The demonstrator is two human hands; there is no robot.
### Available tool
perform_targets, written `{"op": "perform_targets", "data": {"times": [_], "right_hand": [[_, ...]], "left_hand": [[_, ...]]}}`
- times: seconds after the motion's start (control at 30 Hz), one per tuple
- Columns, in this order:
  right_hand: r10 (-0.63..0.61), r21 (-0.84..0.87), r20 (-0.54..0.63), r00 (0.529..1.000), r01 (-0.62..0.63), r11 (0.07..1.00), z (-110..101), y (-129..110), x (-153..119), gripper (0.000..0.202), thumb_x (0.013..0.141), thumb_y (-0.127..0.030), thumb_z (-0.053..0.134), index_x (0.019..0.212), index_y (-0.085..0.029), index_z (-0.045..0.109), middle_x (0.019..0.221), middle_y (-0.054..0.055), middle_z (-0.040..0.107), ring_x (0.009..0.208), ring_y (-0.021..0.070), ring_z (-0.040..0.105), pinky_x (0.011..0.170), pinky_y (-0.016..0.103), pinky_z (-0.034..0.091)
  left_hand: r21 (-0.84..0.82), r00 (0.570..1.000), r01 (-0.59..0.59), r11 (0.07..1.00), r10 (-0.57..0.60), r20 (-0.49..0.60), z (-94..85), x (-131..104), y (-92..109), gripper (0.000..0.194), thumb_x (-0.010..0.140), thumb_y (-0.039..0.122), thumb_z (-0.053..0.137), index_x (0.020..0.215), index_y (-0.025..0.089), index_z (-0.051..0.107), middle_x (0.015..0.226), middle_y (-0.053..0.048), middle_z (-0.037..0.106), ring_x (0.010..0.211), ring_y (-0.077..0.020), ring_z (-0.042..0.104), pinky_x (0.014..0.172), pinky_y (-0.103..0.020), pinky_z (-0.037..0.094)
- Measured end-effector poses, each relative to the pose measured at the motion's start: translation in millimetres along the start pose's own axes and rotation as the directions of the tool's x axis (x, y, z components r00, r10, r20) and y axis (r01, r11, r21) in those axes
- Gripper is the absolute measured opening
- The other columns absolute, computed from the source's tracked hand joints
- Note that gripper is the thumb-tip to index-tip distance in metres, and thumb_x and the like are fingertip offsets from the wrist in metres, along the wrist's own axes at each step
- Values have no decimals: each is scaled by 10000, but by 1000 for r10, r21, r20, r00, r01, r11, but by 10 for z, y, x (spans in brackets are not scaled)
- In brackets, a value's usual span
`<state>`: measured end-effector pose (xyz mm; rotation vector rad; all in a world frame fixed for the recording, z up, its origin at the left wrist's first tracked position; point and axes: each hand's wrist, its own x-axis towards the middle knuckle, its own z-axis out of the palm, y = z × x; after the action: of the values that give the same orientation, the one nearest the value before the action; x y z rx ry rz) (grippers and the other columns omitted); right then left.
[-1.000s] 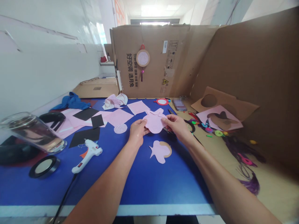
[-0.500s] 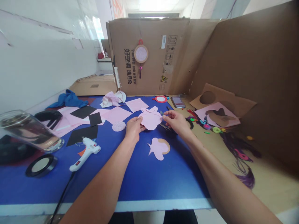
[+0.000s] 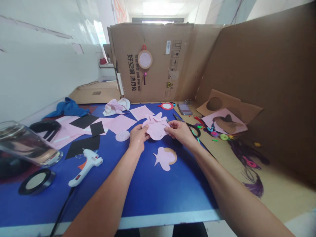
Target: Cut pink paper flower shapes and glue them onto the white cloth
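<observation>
A pink paper cutout with rounded lobes, seemingly in layers, is held above the blue table between both hands. My left hand pinches its left side, thumb on top. At its right edge, my right hand grips with thumb and fingertips. Just below on the table lies a second pink cutout with a pointed tail, a brown rounded piece showing along its right side. Black-handled scissors rest beyond my right hand, partly hidden by it.
A white glue gun, a roll of tape and a clear bottle are on the left. Pink sheets and black squares lie behind. Purple tassels and cardboard cutouts are at right.
My right hand has moved from beside the scissors onto the pink cutout's right edge, and now both hands hold it. The cutout's layers look more spread apart. The view has shifted slightly.
</observation>
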<state>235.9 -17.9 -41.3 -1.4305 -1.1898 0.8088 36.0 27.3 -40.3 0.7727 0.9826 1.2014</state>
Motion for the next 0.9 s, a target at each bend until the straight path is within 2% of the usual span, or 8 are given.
{"op": "perform_targets", "data": {"times": [0.2, 0.43, 0.67, 0.9], "right_hand": [[27, 15, 21, 999, -27, 1000, -9, -23, -10, 252, 750, -407, 862, 776, -217, 699, 655, 2, 717, 535, 120, 594, 463, 209, 467], [36, 31, 28, 999, -37, 999, -14, -12, -11, 292, 760, -461, 873, 800, -221, 710, 600, -20, 661, 532, 121, 572, 472, 215, 467], [50, 34, 21, 999, -51, 998, -31, 6, -2, 351, 742, -499, 900, 792, -224, 688, 620, -19, 659, 542, 122, 576, 468, 221, 462], [56, 37, 12, 998, -56, 998, -33, -18, -12, 412, 717, -554, 928, 791, -220, 700, 637, -5, 682, 549, 122, 580, 473, 217, 470]], "left_hand": [[-16, 1000, 9, 1000, -9, -15, 4, -6, 24, 249, 805, 269, 899, 795, 174, 669, 736, -25, 747, 623, -152, 717, 709, -293, 621], [-16, 1000, 17, 1000, -18, -23, 5, 0, -6, 282, 763, 286, 936, 811, 175, 682, 744, -33, 754, 617, -152, 708, 679, -280, 609], [-44, 999, 38, 998, -40, -37, -2, 35, -45, 237, 836, 306, 872, 834, 183, 669, 763, -37, 758, 606, -153, 702, 654, -277, 598], [-68, 997, 43, 997, -47, -59, -29, 83, -59, 106, 911, 227, 765, 881, 189, 670, 798, -37, 770, 640, -156, 729, 664, -273, 611]]}}
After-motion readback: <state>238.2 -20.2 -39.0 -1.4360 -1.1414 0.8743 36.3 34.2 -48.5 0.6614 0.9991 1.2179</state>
